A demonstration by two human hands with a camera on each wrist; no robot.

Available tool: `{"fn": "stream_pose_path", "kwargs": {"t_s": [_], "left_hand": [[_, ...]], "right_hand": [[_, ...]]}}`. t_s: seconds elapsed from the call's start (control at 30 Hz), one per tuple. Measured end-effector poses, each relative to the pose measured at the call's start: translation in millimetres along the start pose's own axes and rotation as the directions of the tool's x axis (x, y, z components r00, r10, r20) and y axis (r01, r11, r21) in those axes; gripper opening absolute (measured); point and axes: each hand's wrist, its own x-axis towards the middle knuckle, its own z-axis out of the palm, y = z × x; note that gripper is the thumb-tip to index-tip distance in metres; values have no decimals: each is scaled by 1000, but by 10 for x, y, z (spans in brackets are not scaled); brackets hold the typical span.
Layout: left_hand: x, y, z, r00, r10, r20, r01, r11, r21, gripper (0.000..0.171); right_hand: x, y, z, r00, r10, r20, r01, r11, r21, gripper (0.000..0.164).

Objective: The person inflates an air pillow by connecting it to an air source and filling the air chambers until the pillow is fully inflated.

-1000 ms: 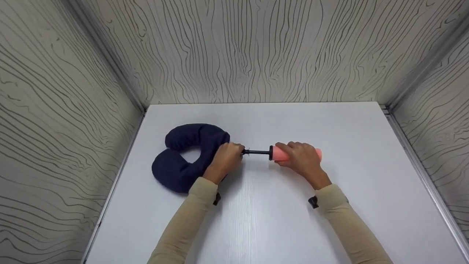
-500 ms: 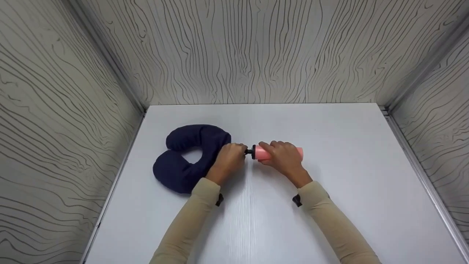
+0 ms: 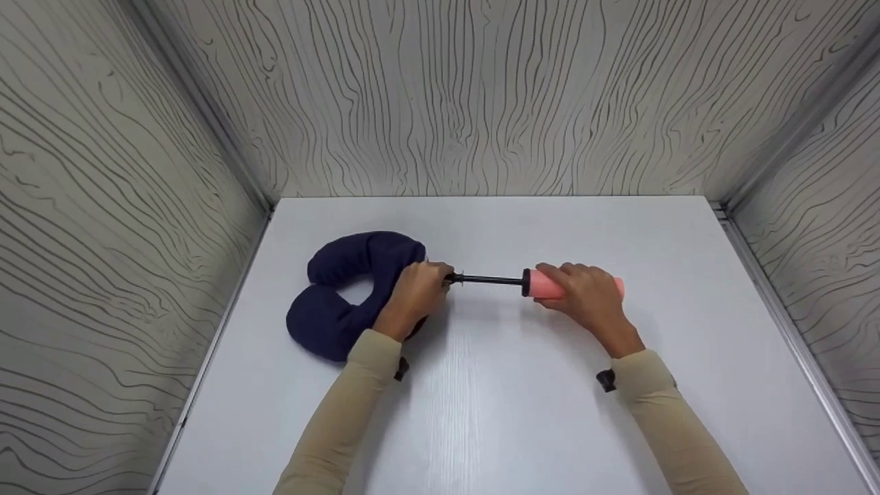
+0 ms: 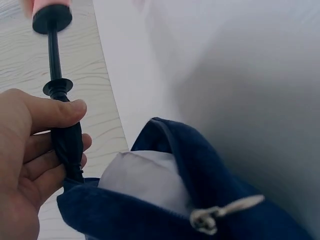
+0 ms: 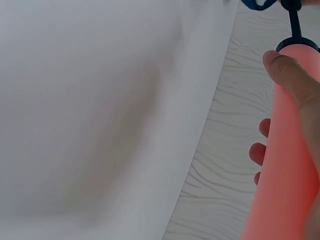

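Right hand (image 3: pixel 590 295) grips pink pump barrel (image 3: pixel 541 284), drawn toward 3 o'clock; rod (image 3: pixel 491 280) bared, likely refill. Left hand (image 3: pixel 417 290) grips black end (image 4: pixel 67 146).

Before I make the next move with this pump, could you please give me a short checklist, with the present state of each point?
1. Right hand firmly around the pink pump: ok, thumb and fingers wrap it.
2. Left hand on the black end piece: ok, held between thumb and fingers.
3. Black rod straight: ok, no bend shows.
4. Pillow resting on the table: ok.
5. Pillow's opening closed: not ok, it gapes and white material shows.
6. Black end piece joined inside the pillow: cannot tell, cloth hides it.
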Motion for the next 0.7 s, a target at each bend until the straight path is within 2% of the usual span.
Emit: {"fn": "stream_pose_path", "kwargs": {"t_s": [0.17,0.43,0.7], "left_hand": [[-19,-2,-8,1000,-4,13,4,1000,-2,5],[38,219,113,999,18,37,-20,998,63,6],[77,290,125,998,39,38,-43,994,96,5]], "right_hand": [[-29,53,-29,1000,12,14,-12,1000,0,67],[170,-341,151,999,-34,0,34,998,-53,64],[299,-561,309,999,-43,-2,43,998,-56,60]]}}
